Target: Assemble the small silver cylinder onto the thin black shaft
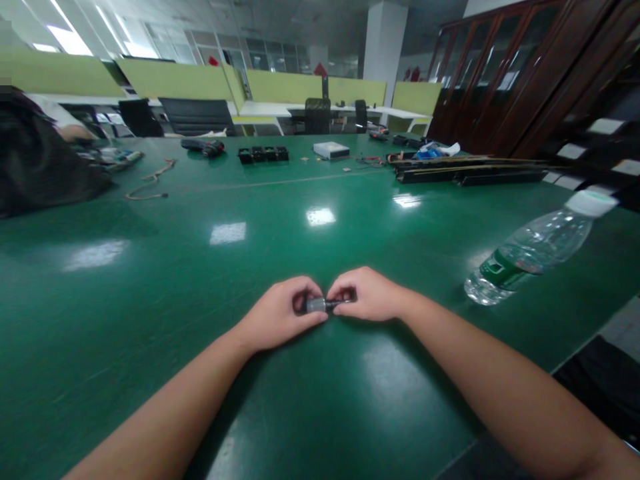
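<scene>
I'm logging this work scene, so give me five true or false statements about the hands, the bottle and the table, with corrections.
1. The left hand holds a small grey cylinder. True.
2. The right hand lies flat with its fingers spread. False: its fingers pinch at a thin dark piece at the cylinder's end.
3. The plastic bottle is to the right of both hands. True.
4. The bottle's label is red. False: it is green.
5. The white cap is on the bottle. True.
</scene>
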A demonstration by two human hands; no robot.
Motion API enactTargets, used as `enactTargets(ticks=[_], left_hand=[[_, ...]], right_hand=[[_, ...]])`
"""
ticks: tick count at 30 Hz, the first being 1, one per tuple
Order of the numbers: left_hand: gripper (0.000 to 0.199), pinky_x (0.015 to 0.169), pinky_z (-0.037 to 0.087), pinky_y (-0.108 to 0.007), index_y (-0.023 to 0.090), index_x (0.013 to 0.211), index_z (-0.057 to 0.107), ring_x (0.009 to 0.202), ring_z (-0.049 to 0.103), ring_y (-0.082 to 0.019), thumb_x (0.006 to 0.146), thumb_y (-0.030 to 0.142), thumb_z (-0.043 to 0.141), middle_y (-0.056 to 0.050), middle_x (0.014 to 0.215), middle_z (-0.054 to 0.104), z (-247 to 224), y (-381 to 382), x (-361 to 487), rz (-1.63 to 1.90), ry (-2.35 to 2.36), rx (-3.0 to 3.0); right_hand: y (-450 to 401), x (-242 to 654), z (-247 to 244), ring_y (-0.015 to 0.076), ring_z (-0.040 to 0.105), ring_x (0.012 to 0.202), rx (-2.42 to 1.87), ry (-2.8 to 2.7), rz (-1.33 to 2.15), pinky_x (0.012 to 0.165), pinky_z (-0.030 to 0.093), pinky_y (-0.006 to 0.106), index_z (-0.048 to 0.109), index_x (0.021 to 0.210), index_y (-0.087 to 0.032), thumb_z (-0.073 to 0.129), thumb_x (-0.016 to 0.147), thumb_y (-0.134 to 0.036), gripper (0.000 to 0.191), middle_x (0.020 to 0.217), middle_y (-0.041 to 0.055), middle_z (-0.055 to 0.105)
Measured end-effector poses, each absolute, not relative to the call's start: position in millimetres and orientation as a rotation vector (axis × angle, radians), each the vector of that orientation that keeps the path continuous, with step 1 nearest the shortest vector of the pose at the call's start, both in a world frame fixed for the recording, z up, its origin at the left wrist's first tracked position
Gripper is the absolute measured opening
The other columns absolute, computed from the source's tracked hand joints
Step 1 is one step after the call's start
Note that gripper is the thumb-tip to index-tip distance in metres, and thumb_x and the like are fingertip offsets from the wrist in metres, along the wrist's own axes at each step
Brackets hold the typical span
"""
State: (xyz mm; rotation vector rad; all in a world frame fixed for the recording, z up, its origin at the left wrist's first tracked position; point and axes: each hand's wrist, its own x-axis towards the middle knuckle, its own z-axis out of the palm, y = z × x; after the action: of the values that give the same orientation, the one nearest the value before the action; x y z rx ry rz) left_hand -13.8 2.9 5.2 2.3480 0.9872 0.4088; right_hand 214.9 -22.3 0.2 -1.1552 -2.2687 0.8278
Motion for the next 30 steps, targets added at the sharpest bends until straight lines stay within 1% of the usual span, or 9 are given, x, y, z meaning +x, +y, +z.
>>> enactTargets(ticks=[4,15,30], left_hand=[[0.03,0.059,0.039,-0.024,0.018,0.095,0.066,0.066,0.052,-0.015,0.081,0.044,0.068,0.0,0.074,0.058,5.5,2.6,-13.5,0.41,0.984,2.345],[0.026,0.06,0.038,-0.024,0.018,0.095,0.066,0.068,0.051,-0.015,0.079,0.039,0.07,0.001,0.076,0.058,6.3,2.8,-13.7,0.418,0.949,2.345],[0.028,0.06,0.038,-0.025,0.018,0.095,0.065,0.068,0.051,-0.015,0.08,0.041,0.069,0.001,0.076,0.058,6.8,2.7,-13.4,0.414,0.95,2.34]], right_hand=[[-22.6,214.3,2.4,0.0119,0.061,0.075,-1.151,-2.291,0.805,0.07,0.045,0.022,0.074,0.097,-0.016,0.072,0.077,-0.019,0.021,0.085,0.0023,0.07],[-22.4,212.7,1.6,0.0105,0.06,0.071,-1.152,-2.297,0.805,0.066,0.044,0.021,0.075,0.095,-0.015,0.072,0.077,-0.019,0.018,0.08,0.0014,0.068],[-21.8,216.7,2.4,0.0109,0.06,0.071,-1.183,-2.313,0.809,0.065,0.044,0.021,0.075,0.095,-0.016,0.073,0.077,-0.02,0.019,0.079,0.0013,0.068]])
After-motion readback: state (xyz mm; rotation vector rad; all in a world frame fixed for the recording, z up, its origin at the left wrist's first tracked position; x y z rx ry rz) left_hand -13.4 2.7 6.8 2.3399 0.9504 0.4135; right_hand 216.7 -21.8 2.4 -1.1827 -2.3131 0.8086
